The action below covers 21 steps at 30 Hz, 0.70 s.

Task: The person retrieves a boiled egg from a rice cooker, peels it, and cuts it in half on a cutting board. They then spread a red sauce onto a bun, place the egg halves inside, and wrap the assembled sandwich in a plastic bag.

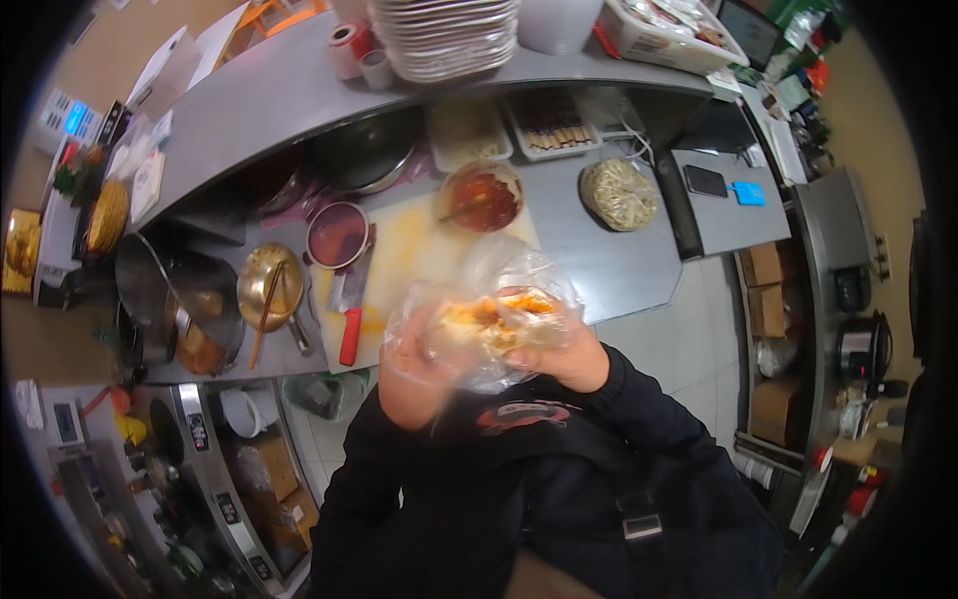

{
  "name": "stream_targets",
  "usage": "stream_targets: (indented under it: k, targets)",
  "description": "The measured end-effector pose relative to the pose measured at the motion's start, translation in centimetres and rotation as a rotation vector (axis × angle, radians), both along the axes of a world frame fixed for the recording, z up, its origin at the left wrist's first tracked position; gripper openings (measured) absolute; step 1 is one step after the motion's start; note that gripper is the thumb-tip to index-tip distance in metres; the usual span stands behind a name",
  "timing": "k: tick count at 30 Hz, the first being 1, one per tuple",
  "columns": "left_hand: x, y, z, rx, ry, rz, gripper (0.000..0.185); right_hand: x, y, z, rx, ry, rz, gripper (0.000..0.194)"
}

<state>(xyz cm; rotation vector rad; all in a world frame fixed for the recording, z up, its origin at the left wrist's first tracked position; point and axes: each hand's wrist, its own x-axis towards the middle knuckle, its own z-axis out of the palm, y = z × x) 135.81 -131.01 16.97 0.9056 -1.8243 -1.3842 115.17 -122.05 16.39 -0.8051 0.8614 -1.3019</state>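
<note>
A filled flatbread or bun (490,318) with an orange-brown filling is held up close to my chest, over the near edge of the cutting board (404,254). My left hand (423,367) grips its left side through a clear plastic bag (516,262). On the other side, my right hand (557,352) holds it with the thumb at the near edge and a finger on top. The crumpled bag spreads around both hands and hides part of the food. Left of my hands lies a cleaver with a red handle (350,337).
A bowl of red sauce (486,198) sits at the board's far edge, a small pot (338,234) at its left. Further left is a brass-coloured pan (271,288) with chopsticks. A bagged food bundle (618,195) lies right. Stacked trays (449,37) stand on the shelf above.
</note>
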Motion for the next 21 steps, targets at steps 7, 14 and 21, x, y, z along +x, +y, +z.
stream_targets:
  k: [7,14,21]
  targets:
    - [-2.7,0.0,-4.0,0.511,0.174,-0.315,0.052,-3.2,1.2,-1.9,0.062,0.131,0.069,0.077]
    - [-8.0,0.3,-6.7,0.521,0.102,-0.577,0.055,-7.6,3.3,-4.7,0.092,0.474,0.062,0.08]
    - [-16.3,1.1,-8.5,-0.268,-0.183,-0.484,0.05,-12.6,4.5,-9.2,0.11,0.608,-0.069,0.067]
